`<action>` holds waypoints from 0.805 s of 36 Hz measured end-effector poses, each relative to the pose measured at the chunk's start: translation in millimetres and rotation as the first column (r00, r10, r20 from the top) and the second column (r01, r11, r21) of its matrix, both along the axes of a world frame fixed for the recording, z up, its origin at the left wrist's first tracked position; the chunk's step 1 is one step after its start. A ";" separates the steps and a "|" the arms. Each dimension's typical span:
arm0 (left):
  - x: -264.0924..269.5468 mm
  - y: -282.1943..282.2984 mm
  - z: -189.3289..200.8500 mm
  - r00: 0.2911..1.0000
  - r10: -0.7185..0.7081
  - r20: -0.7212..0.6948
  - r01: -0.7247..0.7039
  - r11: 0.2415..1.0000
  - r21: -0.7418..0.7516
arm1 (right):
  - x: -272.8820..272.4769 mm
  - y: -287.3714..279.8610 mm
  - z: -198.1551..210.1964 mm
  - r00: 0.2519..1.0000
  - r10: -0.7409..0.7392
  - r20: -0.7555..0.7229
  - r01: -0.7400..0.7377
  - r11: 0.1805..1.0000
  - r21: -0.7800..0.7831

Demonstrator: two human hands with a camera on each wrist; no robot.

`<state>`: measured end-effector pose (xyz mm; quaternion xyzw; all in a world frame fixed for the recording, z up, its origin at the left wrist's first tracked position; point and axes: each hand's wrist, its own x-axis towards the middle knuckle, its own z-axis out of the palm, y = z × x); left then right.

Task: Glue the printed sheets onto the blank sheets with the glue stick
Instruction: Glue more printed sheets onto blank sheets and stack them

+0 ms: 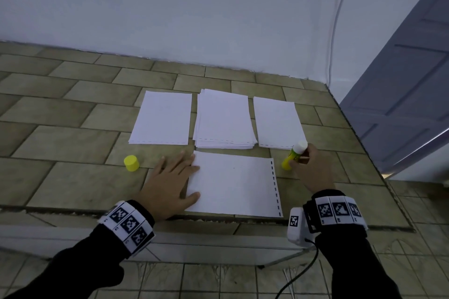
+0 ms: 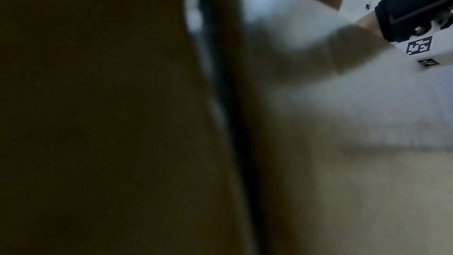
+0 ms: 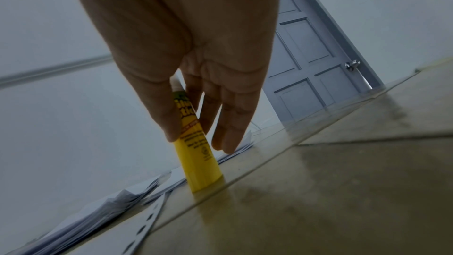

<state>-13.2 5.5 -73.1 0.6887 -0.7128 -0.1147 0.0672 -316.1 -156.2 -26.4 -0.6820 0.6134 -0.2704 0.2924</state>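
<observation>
A white sheet (image 1: 233, 184) with a dashed right edge (image 3: 147, 218) lies near the front of the tiled counter (image 1: 73, 141). My left hand (image 1: 175, 177) rests flat on its left edge, fingers straight. Right of the sheet, the yellow glue stick (image 1: 292, 156) stands uncapped on the counter, white tip up. My right hand (image 1: 300, 159) pinches it between thumb and fingers; in the right wrist view the thumb (image 3: 166, 123) lies against the stick's label (image 3: 196, 154). The stick's yellow cap (image 1: 131, 163) sits on the counter left of my left hand. The left wrist view is dark and blurred.
Three white paper piles lie behind the sheet: left (image 1: 162, 118), a thicker middle stack (image 1: 224, 119), right (image 1: 277, 122). The counter's front edge (image 1: 218, 219) is just below the sheet. A grey door (image 1: 401, 104) stands at the right, a white wall behind.
</observation>
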 end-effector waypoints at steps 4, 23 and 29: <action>-0.4 -0.1 0.2 0.999 0.019 -0.031 -0.019 1.000 -0.012 | 0.1 0.7 0.1 0.999 0.029 0.017 -0.029 1.000 0.009; -5.6 -8.8 -16.2 0.997 0.068 -0.024 -0.070 0.993 -0.090 | 76.7 12.4 18.4 0.942 0.315 0.113 -0.306 0.948 -0.094; -6.0 -8.5 -17.0 0.996 0.058 -0.063 -0.065 0.992 -0.107 | 121.8 17.9 19.8 0.892 0.422 0.163 -0.409 0.906 -0.109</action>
